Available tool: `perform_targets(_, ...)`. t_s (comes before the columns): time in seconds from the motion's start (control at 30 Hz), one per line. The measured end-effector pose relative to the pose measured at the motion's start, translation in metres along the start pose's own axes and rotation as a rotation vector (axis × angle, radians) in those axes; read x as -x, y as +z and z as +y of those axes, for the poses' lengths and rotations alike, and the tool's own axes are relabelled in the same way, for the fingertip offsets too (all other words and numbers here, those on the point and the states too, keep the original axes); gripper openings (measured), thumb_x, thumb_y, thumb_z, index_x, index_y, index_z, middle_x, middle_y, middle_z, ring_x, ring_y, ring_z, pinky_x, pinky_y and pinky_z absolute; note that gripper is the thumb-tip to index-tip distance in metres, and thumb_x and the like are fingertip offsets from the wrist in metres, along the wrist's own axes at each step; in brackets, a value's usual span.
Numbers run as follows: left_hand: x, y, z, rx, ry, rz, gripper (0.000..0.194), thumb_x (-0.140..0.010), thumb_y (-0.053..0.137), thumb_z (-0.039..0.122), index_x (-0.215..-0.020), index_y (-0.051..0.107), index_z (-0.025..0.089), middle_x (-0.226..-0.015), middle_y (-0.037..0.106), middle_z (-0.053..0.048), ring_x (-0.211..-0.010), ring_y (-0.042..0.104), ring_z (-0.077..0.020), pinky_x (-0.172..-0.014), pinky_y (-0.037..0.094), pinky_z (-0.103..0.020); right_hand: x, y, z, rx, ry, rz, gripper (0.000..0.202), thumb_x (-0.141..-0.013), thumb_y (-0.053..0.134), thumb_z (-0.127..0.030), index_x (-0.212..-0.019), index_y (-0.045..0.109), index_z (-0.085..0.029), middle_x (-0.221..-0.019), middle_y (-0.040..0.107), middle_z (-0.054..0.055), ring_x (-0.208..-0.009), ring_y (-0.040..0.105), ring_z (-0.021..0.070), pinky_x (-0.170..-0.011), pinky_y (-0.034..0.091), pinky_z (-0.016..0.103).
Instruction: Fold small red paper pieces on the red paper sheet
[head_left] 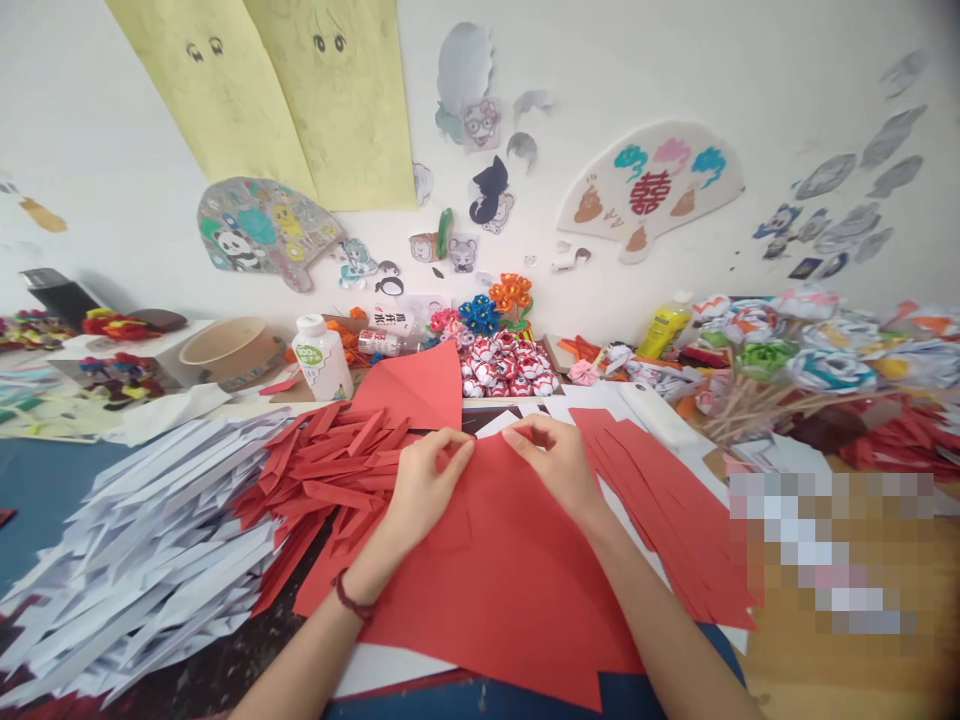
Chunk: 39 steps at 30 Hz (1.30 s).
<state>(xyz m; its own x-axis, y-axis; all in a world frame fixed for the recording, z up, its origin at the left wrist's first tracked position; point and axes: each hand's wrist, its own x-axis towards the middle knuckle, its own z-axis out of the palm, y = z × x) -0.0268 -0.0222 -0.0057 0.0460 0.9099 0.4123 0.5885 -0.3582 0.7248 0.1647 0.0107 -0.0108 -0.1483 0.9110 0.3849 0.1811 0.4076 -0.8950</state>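
My left hand [429, 478] and my right hand [559, 468] face each other over a stack of large red paper sheets [517, 580]. Each has thumb and forefinger pinched at the far edge of red paper there. Whether they grip a separate small piece or the sheet itself is hard to make out against the same red. A heap of folded red paper strips [345, 460] lies left of my left hand. Cut red paper pieces [660, 500] are spread to the right of my right forearm.
Folded white paper strips [165, 550] form a big pile at left. Behind stand a white bottle [322, 358], a round tan bowl [231, 352], red-and-white paper flowers [510, 368] and a yellow bottle [665, 328]. Paper flowers on sticks [795, 350] lie at right, below the wall.
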Motion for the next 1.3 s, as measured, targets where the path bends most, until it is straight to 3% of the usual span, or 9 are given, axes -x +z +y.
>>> perform_targets(0.17,0.0,-0.002,-0.004,0.015,-0.058,-0.025,0.022,-0.087,0.054,0.034,-0.079,0.068,0.019,-0.079,0.071,-0.001,-0.073,0.061,-0.0165,-0.069,0.042,-0.024,-0.002,0.0,0.005,0.022,0.024,-0.274,0.019,-0.084,0.059,-0.036,-0.082,0.068,-0.02,-0.085,0.07,0.003,-0.077,0.063,0.0173,-0.069,0.049,0.028)
perform_targets(0.27,0.001,-0.002,-0.003,-0.007,-0.029,-0.125,0.019,-0.084,0.057,0.03,-0.074,0.068,0.018,-0.074,0.07,-0.001,-0.067,0.059,-0.0152,-0.065,0.04,-0.024,-0.001,0.0,0.004,0.057,0.0,-0.374,0.019,-0.086,0.056,-0.033,-0.081,0.069,-0.02,-0.082,0.07,0.002,-0.075,0.061,0.0162,-0.068,0.047,0.027)
perform_targets(0.4,0.004,0.002,0.001,-0.023,-0.012,-0.168,0.019,-0.085,0.056,0.028,-0.076,0.069,0.018,-0.069,0.068,0.0,-0.059,0.053,-0.0127,-0.059,0.036,-0.023,0.002,0.002,0.0,0.056,-0.011,-0.463,0.016,-0.084,0.054,-0.025,-0.077,0.068,-0.02,-0.072,0.066,0.0,-0.065,0.056,0.0132,-0.059,0.043,0.024)
perform_targets(0.67,0.004,0.003,0.002,-0.04,-0.015,-0.147,0.016,-0.082,0.058,0.025,-0.071,0.068,0.018,-0.068,0.068,0.0,-0.06,0.054,-0.0127,-0.061,0.037,-0.024,0.001,-0.001,0.006,0.183,-0.065,-0.452,0.015,-0.072,0.051,-0.012,-0.064,0.061,-0.019,-0.062,0.057,-0.003,-0.058,0.048,0.0104,-0.055,0.037,0.023)
perform_targets(0.8,-0.002,-0.012,-0.006,-0.033,-0.035,-0.011,0.017,-0.082,0.059,0.027,-0.071,0.067,0.018,-0.069,0.068,0.0,-0.064,0.057,-0.0135,-0.063,0.039,-0.024,-0.006,-0.016,0.015,0.293,-0.081,-0.372,0.015,-0.072,0.052,-0.014,-0.062,0.061,-0.019,-0.061,0.059,-0.002,-0.059,0.05,0.011,-0.056,0.036,0.023)
perform_targets(0.9,-0.007,-0.022,-0.017,-0.002,-0.103,0.171,0.018,-0.082,0.061,0.032,-0.073,0.068,0.018,-0.073,0.07,-0.001,-0.069,0.059,-0.0151,-0.066,0.042,-0.026,-0.012,-0.027,0.025,0.403,-0.022,-0.241,0.015,-0.073,0.056,-0.017,-0.058,0.061,-0.018,-0.057,0.057,-0.001,-0.056,0.05,0.012,-0.055,0.036,0.024)
perform_targets(0.97,-0.008,-0.023,-0.021,0.097,-0.149,0.247,0.021,-0.081,0.062,0.036,-0.077,0.069,0.017,-0.078,0.071,-0.003,-0.074,0.062,-0.0169,-0.07,0.045,-0.027,-0.014,-0.028,0.027,0.323,0.038,-0.214,0.015,-0.077,0.058,-0.024,-0.065,0.064,-0.018,-0.06,0.061,0.0,-0.057,0.054,0.0135,-0.056,0.04,0.025)
perform_targets(1.1,-0.007,-0.01,-0.022,0.339,-0.208,0.183,0.027,-0.079,0.065,0.041,-0.085,0.072,0.015,-0.088,0.074,-0.007,-0.083,0.066,-0.0207,-0.077,0.05,-0.03,-0.011,-0.014,0.019,-0.165,0.077,-0.405,0.03,-0.087,0.056,-0.044,-0.09,0.068,-0.017,-0.076,0.067,0.005,-0.068,0.063,0.0167,-0.067,0.049,0.029)
perform_targets(1.3,-0.004,0.0,-0.022,0.404,-0.265,0.196,0.03,-0.077,0.068,0.042,-0.088,0.073,0.014,-0.091,0.075,-0.009,-0.086,0.069,-0.0235,-0.08,0.053,-0.032,-0.005,-0.002,0.008,-0.394,0.124,-0.377,0.043,-0.087,0.055,-0.055,-0.088,0.07,-0.015,-0.075,0.069,0.007,-0.067,0.065,0.017,-0.066,0.052,0.03)
